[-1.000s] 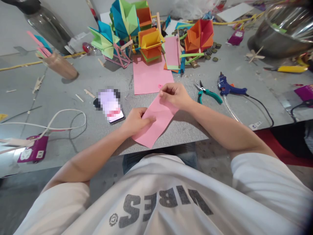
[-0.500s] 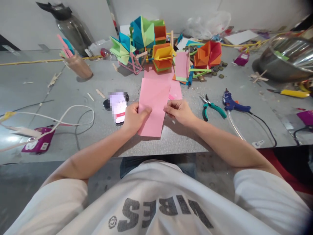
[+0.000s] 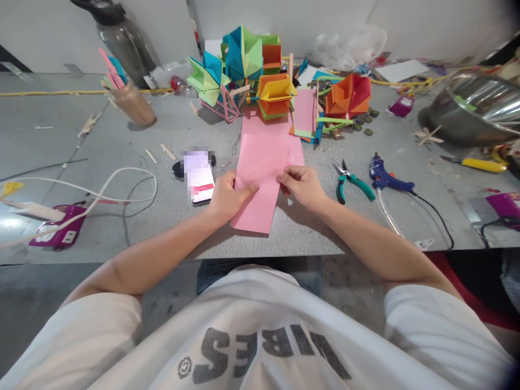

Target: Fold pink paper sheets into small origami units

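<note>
A folded-looking sheet of pink paper (image 3: 260, 162) is held over the front of the grey table, its long side running away from me. My left hand (image 3: 230, 197) grips its left edge, thumb on top and fingers hidden underneath. At the right edge, my right hand (image 3: 299, 185) pinches the paper between thumb and forefinger, the other fingers curled. More pink paper (image 3: 268, 124) lies behind, reaching under folded-paper shapes in blue and green (image 3: 244, 51) and yellow-orange (image 3: 276, 93). A phone (image 3: 201, 184) lies left of my left hand.
Right of my hands lie teal-handled pliers (image 3: 355, 184) and a blue glue gun (image 3: 385, 173) with a cord. A metal bowl (image 3: 447, 114) stands far right. At left are a stick-filled cup (image 3: 132, 105), a dark bottle (image 3: 125, 46), a purple power strip (image 3: 59, 227) and a looped white cable (image 3: 122, 170).
The pink paper's near end sits slightly lower and its tilt has shifted a little. Both hands keep their hold. The whole view has shifted slightly.
</note>
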{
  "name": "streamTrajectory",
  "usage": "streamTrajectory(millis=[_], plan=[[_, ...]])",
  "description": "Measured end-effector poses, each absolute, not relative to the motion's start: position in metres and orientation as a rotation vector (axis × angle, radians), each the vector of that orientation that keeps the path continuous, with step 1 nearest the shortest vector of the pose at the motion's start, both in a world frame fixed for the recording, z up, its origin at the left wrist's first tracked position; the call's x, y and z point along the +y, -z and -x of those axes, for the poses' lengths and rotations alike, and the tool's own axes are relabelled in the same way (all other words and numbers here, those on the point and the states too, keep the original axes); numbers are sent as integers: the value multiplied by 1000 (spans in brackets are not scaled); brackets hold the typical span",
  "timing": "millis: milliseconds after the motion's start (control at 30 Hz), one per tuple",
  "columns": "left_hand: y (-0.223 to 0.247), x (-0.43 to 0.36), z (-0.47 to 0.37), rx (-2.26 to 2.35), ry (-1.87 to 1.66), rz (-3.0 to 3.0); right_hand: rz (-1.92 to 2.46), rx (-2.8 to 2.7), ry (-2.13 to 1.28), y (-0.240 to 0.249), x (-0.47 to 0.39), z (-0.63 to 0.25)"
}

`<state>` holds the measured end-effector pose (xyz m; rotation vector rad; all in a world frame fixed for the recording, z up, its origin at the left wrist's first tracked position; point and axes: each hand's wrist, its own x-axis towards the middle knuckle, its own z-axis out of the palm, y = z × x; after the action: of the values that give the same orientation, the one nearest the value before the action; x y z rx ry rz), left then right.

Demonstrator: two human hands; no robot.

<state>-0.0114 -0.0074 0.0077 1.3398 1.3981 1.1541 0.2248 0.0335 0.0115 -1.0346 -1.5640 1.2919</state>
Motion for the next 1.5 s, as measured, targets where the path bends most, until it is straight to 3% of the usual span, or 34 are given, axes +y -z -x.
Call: streamTrajectory(millis=[1500], plan=[[-15, -14, 7, 1180, -1055, -1251, 1063, -1597, -1128, -13, 20, -219]])
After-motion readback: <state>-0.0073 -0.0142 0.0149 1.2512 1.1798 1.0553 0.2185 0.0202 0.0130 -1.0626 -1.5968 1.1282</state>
